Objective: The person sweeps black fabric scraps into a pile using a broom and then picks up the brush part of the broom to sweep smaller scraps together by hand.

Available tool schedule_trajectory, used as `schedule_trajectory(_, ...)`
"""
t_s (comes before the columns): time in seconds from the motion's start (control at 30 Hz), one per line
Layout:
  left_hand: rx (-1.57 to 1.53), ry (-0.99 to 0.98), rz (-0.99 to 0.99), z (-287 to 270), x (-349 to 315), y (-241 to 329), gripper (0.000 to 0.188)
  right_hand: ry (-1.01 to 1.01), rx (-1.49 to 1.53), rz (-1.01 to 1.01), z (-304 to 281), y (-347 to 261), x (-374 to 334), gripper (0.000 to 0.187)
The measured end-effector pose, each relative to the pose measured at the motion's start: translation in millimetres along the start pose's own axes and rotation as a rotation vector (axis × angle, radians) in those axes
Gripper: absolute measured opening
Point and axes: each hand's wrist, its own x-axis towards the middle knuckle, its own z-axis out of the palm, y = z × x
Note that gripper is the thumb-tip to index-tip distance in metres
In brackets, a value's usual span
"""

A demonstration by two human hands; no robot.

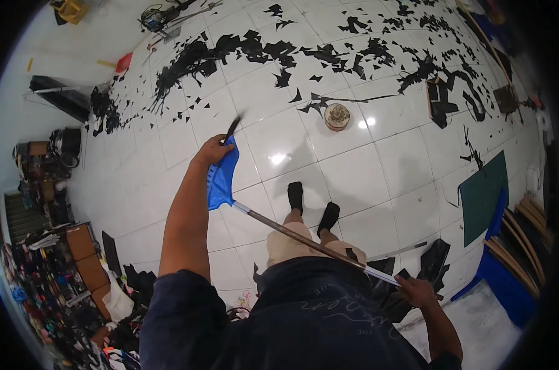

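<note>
A long-handled broom (292, 234) slants across in front of my body, its blue plastic head (224, 179) up at the left. My left hand (213, 150) is closed at the far end of that head. From beside its fingers a thin dark strip (233, 126) sticks out, its tip blurred; whether it is a scrap or part of the broom I cannot tell. Around the pale lower end of the handle, at the lower right, my right hand (416, 291) is closed. The palm sides of both hands are hidden.
Black scraps (230, 49) litter the far white tiled floor. A round tin-like container (337, 117) stands ahead of my feet. At right are a green mat (484, 198) and a blue rack with curved wooden strips (514, 246). Piled clutter (51, 277) lines the left.
</note>
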Motion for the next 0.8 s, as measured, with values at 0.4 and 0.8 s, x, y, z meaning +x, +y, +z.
schedule_trajectory(0.4, -0.152, -0.070, -0.042, -66, 10, -12, 0.058, 0.052, -0.074, -0.017, -62, -18, 78, 0.052)
schedule_trajectory(0.8, -0.490, 0.071, -0.106, -109, 68, -37, 0.047, 0.019, 0.013, 0.124, -109, -41, 143, 0.044)
